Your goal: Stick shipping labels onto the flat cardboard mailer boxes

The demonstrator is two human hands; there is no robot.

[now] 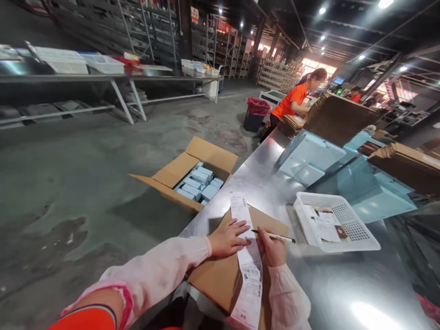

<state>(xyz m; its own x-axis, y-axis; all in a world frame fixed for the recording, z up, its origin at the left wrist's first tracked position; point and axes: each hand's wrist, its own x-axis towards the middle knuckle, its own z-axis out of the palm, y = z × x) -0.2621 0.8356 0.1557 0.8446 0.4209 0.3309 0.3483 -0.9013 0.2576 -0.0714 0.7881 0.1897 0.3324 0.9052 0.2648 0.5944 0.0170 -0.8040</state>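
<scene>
A long strip of printed white labels (pixel 250 266) lies over a brown cardboard piece (pixel 216 277) at the near edge of the metal table. My left hand (pixel 228 237) rests on the strip's left side, fingers spread flat, holding nothing. On the right side of the strip, my right hand (pixel 273 245) grips a slim pen (pixel 280 237), its dark tip at the paper. Both forearms wear pale pink sleeves.
A white basket (pixel 371 245) holding papers stands right of the cardboard. Light blue boxes (pixel 307 153) and cardboard stacks are behind it. On the left, an open carton (pixel 173 169) contains small blue boxes. A person in orange (pixel 292 101) leans over the table's far end.
</scene>
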